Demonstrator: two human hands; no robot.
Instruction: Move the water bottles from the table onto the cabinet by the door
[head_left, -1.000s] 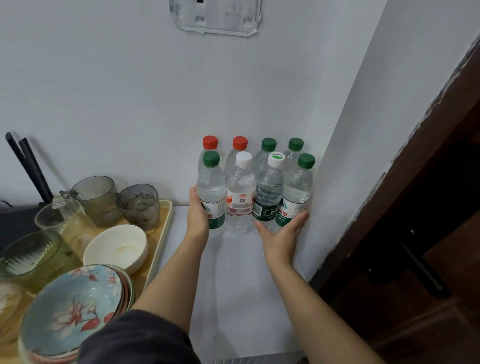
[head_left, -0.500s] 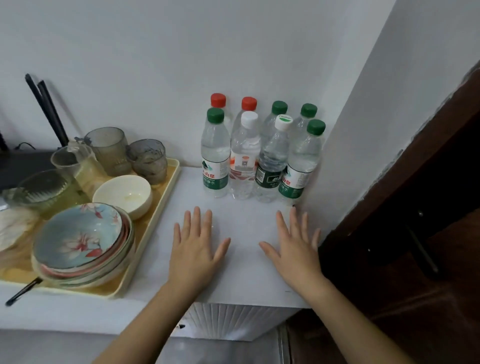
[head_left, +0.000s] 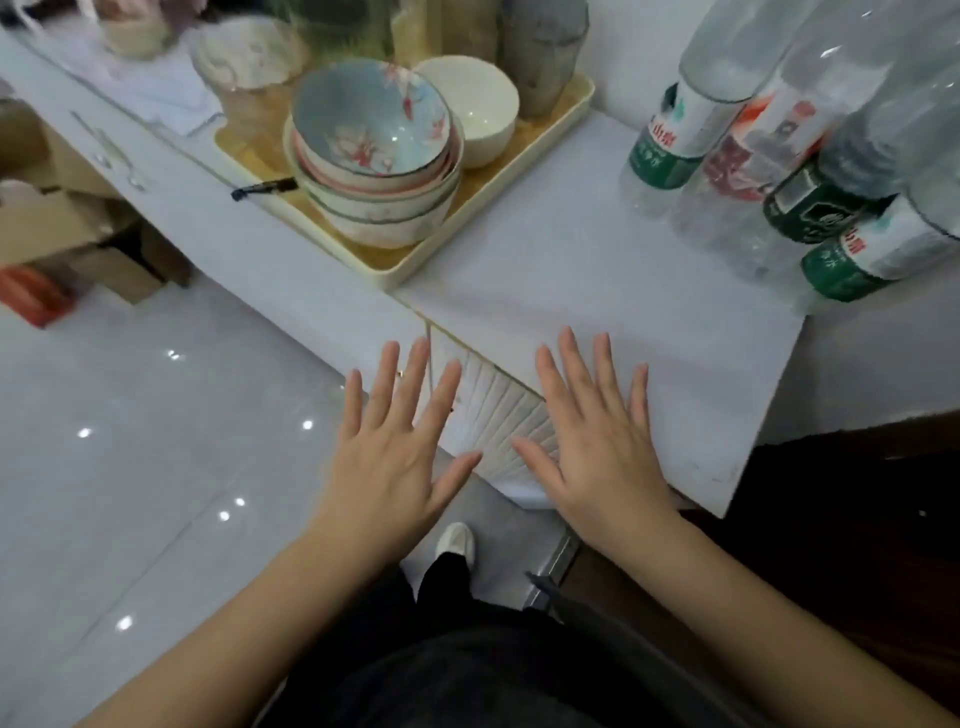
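Both your hands are empty: your left hand (head_left: 400, 457) and right hand (head_left: 597, 447) hover palm-down with the fingers spread wide, out over the front edge of the white cabinet (head_left: 597, 291), gripping nothing and touching no bottle. The water bottles (head_left: 769, 171) stand upright in a tight cluster at the far right of the cabinet top, well clear of your hands; their caps are cut off by the frame, so you cannot count them all. Packing them shoulder to shoulder in that spot looks deliberate, since it leaves the middle of the top bare and keeps them off the cream tray (head_left: 545, 135) just to their left. That tray holds a stack of floral bowls (head_left: 374, 156) and a plain white bowl (head_left: 478, 109) beside it. With the bottles set down and nothing in your grasp, this delivery looks done, though whether more remain on the table is out of view.
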